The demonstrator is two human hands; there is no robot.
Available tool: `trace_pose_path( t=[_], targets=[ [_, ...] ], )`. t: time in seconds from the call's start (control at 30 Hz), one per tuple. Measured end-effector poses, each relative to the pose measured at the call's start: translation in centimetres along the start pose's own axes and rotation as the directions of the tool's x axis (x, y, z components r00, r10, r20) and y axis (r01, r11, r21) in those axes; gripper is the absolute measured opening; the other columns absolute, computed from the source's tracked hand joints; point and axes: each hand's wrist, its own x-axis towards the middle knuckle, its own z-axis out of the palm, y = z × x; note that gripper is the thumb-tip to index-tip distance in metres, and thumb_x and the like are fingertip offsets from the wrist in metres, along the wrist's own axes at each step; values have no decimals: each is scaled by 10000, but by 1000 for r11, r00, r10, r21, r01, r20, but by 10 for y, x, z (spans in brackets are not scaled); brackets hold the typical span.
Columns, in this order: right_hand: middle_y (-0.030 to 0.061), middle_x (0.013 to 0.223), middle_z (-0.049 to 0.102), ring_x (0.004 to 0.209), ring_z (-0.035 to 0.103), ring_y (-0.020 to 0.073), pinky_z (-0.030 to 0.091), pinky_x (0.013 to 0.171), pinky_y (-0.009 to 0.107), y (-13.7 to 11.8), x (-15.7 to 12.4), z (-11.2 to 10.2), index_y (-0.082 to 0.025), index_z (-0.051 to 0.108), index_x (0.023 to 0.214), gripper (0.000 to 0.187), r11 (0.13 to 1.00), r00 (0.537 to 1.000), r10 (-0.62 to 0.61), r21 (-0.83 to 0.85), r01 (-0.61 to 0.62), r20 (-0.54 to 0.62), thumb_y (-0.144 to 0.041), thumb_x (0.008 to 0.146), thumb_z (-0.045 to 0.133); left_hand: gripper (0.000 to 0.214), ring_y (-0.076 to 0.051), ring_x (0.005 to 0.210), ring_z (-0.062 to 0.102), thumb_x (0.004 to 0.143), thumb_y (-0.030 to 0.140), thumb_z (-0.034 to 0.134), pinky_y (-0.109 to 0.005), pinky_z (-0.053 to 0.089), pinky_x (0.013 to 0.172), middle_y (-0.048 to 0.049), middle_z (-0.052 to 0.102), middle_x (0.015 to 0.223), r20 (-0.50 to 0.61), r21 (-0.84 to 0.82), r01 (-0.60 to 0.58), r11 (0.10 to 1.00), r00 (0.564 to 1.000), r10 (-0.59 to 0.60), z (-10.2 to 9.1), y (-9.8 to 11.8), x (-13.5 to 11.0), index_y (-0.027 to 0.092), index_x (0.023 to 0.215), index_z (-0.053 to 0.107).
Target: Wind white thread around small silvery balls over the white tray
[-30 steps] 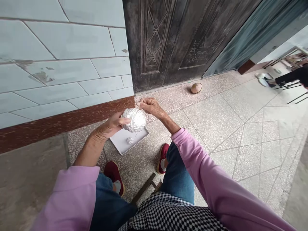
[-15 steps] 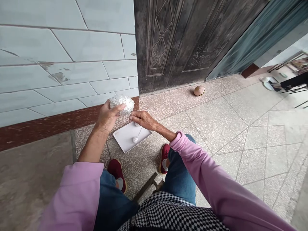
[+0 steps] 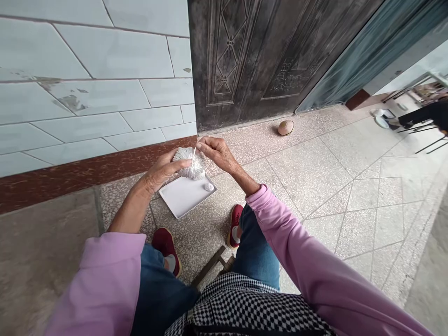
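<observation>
A fluffy white ball of yarn, like a pompom, is gripped in my left hand, with the thumb lying across its front. My right hand is beside the ball's upper right, thumb and forefinger pinched on a thin white strand that runs down to the ball. Beneath both hands a shallow white tray rests on the floor. A small white ball lies near its right edge. Part of the tray's far side is hidden behind the yarn ball.
A pinkish round object with a darker rim lies by the dark carved door. On the left is a tiled wall. Under me shows a wooden stool, between my red shoes. Far right, a person's dark-clothed leg is visible.
My right hand has risen from low over the tray to the yarn ball's upper right. The yarn ball has moved right and down and turned. The small ball has shifted toward the tray's right edge.
</observation>
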Motion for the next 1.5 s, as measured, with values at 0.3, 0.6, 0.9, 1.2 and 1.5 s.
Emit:
trace_pose_path(
  t=[0.3,0.6,0.9,1.2,1.5],
  targets=[
    [-23,752,469,786,470,211,411,719,354,9,3,1,-271,641,811,648,996,997,75,48,-73,-35,-679,1224,930,870,-458,1291,859,662,563,1180,-539,698,1098,-128,921,1280,56,-171,152,973,988,-145,14,2,4,225,1395,854],
    [-31,775,446,801,443,190,425,731,331,23,19,-13,-275,550,814,705,995,992,93,55,-88,-85,-718,1239,897,700,-485,1184,897,647,562,1136,-521,768,919,-163,890,1124,61,-349,102,932,994,-86,28,-2,10,227,1197,861],
    [-32,794,531,858,517,186,456,850,321,27,14,9,-249,549,812,586,988,994,99,-126,-93,40,-388,1324,797,785,-491,1470,825,660,660,1165,-537,768,1132,-175,898,1282,-132,-489,-101,866,990,41,18,3,13,247,1242,837],
    [17,857,670,874,598,227,492,861,357,3,-15,26,-234,727,896,547,993,955,10,-116,26,298,-592,1288,861,888,-358,1187,766,480,473,1164,-439,658,985,-63,826,1224,-472,-189,-98,977,881,-3,-8,-15,22,290,1243,748],
    [-47,698,415,757,417,182,420,740,345,-14,-2,1,-268,592,787,672,996,996,93,14,-93,19,-610,1269,910,715,-393,1180,807,655,526,1142,-464,665,1009,-103,868,1179,-48,-73,76,994,996,-79,-4,-4,1,226,1240,863]
  ],
)
